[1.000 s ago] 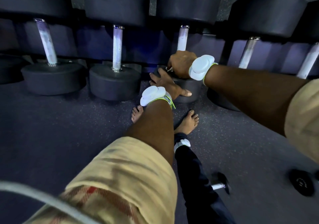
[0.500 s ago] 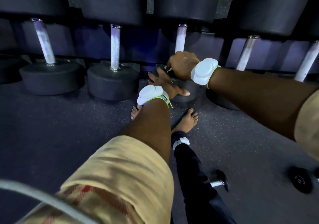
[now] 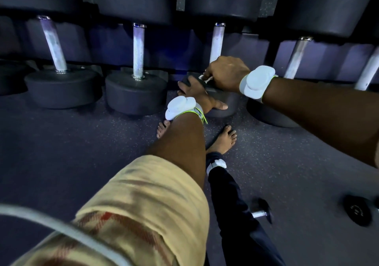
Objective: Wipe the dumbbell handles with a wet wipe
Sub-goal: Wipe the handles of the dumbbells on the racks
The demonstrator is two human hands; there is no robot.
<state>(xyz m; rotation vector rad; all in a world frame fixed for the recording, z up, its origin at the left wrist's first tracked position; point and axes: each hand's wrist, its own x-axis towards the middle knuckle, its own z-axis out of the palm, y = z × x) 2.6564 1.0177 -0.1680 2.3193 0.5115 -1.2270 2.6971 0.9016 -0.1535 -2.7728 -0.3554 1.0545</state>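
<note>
Along the far edge of the speckled floor (image 3: 61, 142), five big dumbbells lean in a row, each showing one steel bar: the first handle (image 3: 53, 44), second handle (image 3: 138, 50), third handle (image 3: 217, 40), fourth handle (image 3: 297, 56) and fifth handle (image 3: 369, 69), the last cut off by the frame edge. The right hand (image 3: 225, 73) is curled round the foot of the third handle, with a strip of white wet wipe (image 3: 206, 78) showing under its fingers. The left hand (image 3: 194, 92) lies flat, fingers straight, on that dumbbell's lower head (image 3: 231, 101), thumb out sideways. Three white bands show: a left wrist band (image 3: 180, 107), a right wrist band (image 3: 256, 82) and an ankle band (image 3: 217, 164). Two bare feet, the left foot (image 3: 163, 129) and right foot (image 3: 224, 140), stand just short of the row. One small dumbbell (image 3: 261, 211) lies beside the dark trouser leg, with one round dark weight (image 3: 356, 210) farther right.
</note>
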